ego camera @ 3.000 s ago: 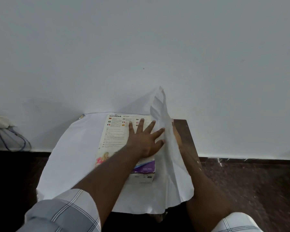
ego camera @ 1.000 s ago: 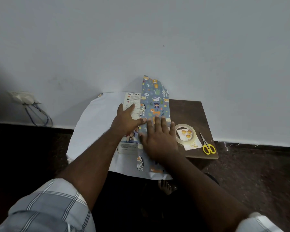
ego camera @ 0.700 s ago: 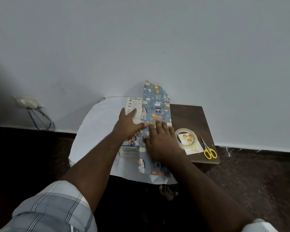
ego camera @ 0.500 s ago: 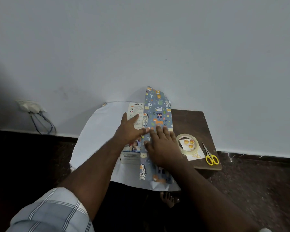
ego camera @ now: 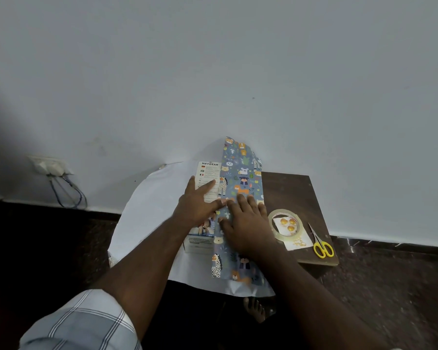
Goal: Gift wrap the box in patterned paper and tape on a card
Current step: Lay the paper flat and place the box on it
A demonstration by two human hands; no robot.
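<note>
Both flat: right hand (ego camera: 247, 229) presses blue animal-print wrapping paper (ego camera: 240, 178) onto white printed cardboard box (ego camera: 208, 173); left hand (ego camera: 197, 207) just beside, steadying it.

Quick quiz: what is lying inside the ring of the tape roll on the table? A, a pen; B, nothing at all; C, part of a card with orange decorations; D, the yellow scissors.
C: the tape roll lies on the white card, whose orange decorations show through its ring, while the scissors lie apart to its right.

I see dim, flat light; the left corners fall into shadow, the floor (ego camera: 402, 286) smears near the edges.
</note>
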